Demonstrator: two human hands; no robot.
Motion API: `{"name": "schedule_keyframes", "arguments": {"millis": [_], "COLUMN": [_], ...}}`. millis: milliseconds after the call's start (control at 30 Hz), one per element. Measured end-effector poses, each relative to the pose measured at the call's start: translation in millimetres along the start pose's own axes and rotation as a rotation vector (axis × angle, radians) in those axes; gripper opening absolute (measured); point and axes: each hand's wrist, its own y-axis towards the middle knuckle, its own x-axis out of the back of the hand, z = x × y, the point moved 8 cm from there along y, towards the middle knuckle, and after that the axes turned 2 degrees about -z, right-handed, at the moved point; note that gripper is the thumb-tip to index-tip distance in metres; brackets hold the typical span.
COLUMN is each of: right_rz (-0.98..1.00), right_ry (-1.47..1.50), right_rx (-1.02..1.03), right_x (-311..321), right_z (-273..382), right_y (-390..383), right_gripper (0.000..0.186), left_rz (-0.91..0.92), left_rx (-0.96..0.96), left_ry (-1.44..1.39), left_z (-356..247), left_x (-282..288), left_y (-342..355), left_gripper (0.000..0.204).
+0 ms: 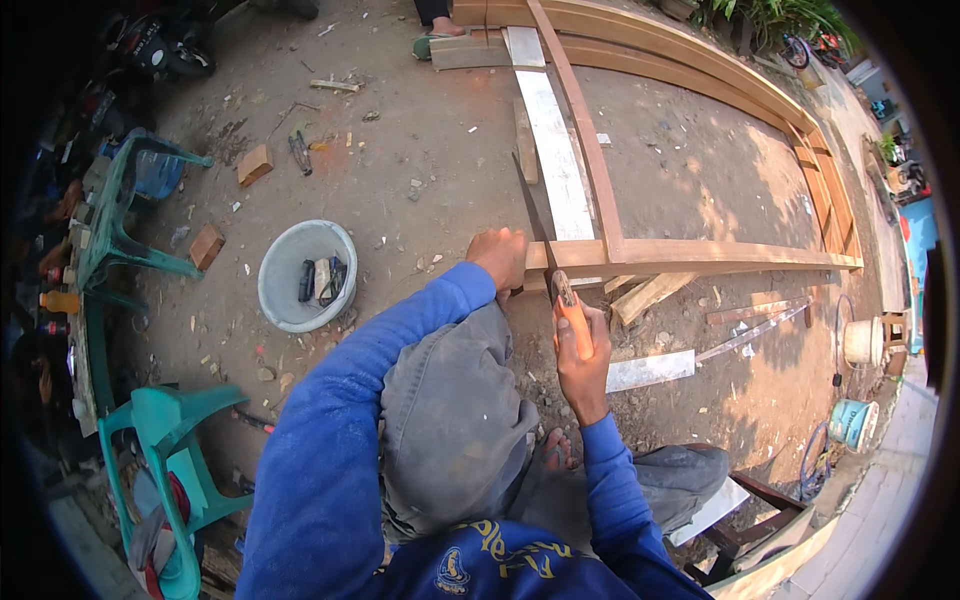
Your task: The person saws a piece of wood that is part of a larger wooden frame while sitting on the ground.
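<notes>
A hand saw with an orange handle [575, 325] is gripped in my right hand [583, 365]. Its dark blade [533, 205] crosses the near wooden beam [690, 257] close to the beam's left end and points away from me. My left hand [499, 258] is closed round that left end, just left of the blade; its fingertips are partly hidden. Joined to the beam right of the saw is a narrow wooden crosspiece [585, 125]. Next to it, a long pale metal strip [557, 150] runs away from me.
A grey bucket [285, 307] with tools inside stands on the dirt ground at left. Green plastic chairs [165, 415] line the left side. Wood blocks [206, 247] lie nearby. A long wooden frame [700, 65] stretches across the back right. Another person's foot [447, 27] is at the far end.
</notes>
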Motion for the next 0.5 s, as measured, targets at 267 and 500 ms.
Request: {"name": "schedule_keyframes", "arguments": {"millis": [267,500], "right_rz": [0.038,-0.098], "right_ry": [-0.144,-0.031], "right_rx": [-0.113,0.183], "right_x": [88.1,-6.3], "right_z": [40.7,-21.9], "right_y": [-161.5,12.0], "right_gripper": [0.045,0.034], "left_rz": [0.029,0.009], "left_rx": [-0.013,-0.028], "left_ry": [-0.028,-0.021], "left_z": [-1.4,-8.8], "left_x": [10.4,9.1], "left_y": [0.8,7.5], "left_gripper": [0.039,0.031]}}
